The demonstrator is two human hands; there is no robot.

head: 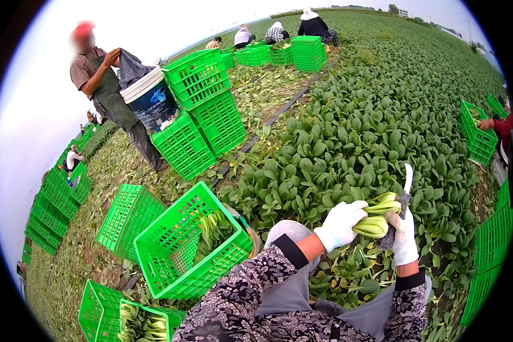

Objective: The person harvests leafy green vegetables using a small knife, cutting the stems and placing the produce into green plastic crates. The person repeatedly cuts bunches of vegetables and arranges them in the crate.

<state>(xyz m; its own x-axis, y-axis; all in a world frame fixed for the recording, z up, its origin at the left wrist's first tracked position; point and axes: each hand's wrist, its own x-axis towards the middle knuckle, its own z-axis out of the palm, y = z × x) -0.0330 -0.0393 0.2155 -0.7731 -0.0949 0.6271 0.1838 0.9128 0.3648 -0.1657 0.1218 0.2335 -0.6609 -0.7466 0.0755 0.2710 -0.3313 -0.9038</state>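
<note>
My left hand, in a white glove, grips a small bunch of bok choy with its pale stems toward my right. My right hand, also gloved in white and soiled at the thumb, holds a curved knife with a wrapped handle, blade pointing up. The right thumb is at the cut stem ends. Just left of my knees stands a green plastic crate with some bok choy lying in one end. Cut leaves cover the ground below my hands.
Uncut bok choy grows in front. A person stands at left, holding dark cloth over a bucket on stacked crates. More crates stand left; a filled one is at lower left. Other people crouch behind crates.
</note>
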